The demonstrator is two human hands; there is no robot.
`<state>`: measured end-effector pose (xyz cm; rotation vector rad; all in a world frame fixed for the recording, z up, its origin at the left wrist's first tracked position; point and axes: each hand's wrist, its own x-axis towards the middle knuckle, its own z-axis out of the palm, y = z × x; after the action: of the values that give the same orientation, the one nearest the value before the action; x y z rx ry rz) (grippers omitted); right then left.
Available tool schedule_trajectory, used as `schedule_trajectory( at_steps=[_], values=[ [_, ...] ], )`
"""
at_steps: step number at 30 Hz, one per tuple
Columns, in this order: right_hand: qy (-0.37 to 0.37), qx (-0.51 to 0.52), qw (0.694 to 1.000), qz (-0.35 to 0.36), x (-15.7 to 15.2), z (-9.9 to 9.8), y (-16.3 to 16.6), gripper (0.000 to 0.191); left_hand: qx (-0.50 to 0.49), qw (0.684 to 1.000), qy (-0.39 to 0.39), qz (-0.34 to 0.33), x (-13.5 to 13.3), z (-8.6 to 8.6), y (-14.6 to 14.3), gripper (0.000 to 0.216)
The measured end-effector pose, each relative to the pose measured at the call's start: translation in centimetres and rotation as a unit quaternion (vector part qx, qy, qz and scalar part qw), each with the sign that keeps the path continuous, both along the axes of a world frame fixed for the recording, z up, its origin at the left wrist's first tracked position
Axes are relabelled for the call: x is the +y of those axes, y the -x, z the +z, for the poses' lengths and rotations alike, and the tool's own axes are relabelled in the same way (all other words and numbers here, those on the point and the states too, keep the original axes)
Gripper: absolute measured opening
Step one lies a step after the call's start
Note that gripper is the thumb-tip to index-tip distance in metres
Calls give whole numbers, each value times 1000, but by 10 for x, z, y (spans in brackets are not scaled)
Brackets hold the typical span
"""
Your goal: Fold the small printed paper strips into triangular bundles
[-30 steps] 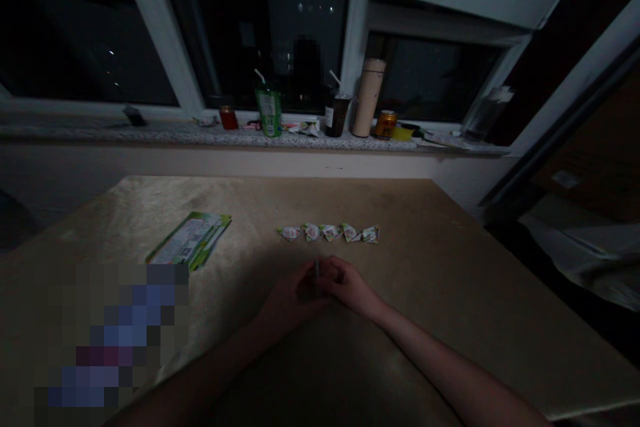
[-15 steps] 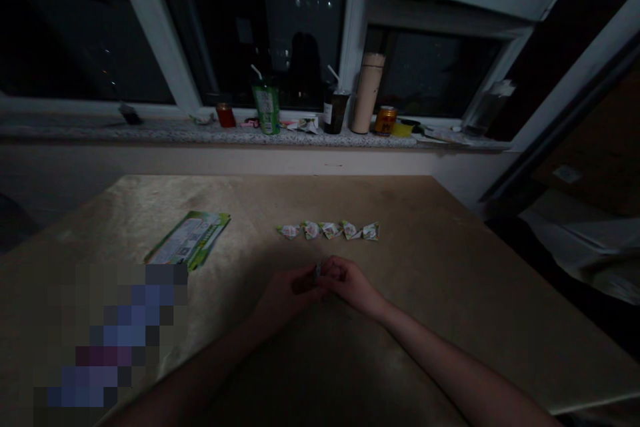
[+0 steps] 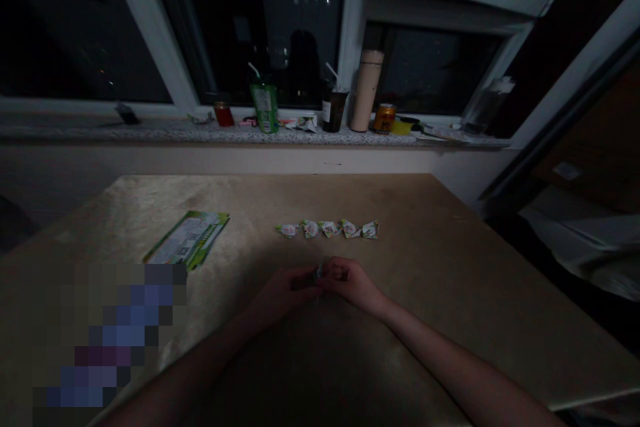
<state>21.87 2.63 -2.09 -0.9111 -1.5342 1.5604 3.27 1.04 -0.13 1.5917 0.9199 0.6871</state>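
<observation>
Near the middle of the table [image 3: 440, 320], my left hand [image 3: 283, 293] and my right hand [image 3: 350, 280] meet fingertip to fingertip. Between them is a small pale folded piece [image 3: 319, 271], mostly hidden by the fingers; its kind is too dark to make out. Both hands are closed on it in a pinch. Just beyond my hands lies a row of several small folded paper pieces [image 3: 330, 229], white with green and pink print, set side by side. Left of the hands, a flat green-and-white printed packet [image 3: 187, 240] rests on the table.
A blurred-out bluish area [image 3: 120, 327] covers the table's left front. Along the stone windowsill [image 3: 300, 137] stand a green cup [image 3: 265, 107], a dark cup with a straw [image 3: 333, 110], a tall beige flask [image 3: 367, 90], an orange can [image 3: 385, 119] and a red jar [image 3: 224, 115].
The pale piece shows slightly more between my fingers, and my hands have barely shifted. The row of folded pieces and the packet stay where they were.
</observation>
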Motion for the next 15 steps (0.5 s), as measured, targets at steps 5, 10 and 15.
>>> schedule_trajectory(
  at_steps=[5,10,15],
  values=[
    [3,-6,1000,-4,0,-1,0,35,9,1000,-1,-7,0,1,0,26],
    [8,12,1000,5,0,0,0,33,17,1000,-1,1,-1,1,-1,26],
    [-9,5,1000,6,-1,3,0,30,12,1000,-3,-3,0,0,0,28]
  ],
)
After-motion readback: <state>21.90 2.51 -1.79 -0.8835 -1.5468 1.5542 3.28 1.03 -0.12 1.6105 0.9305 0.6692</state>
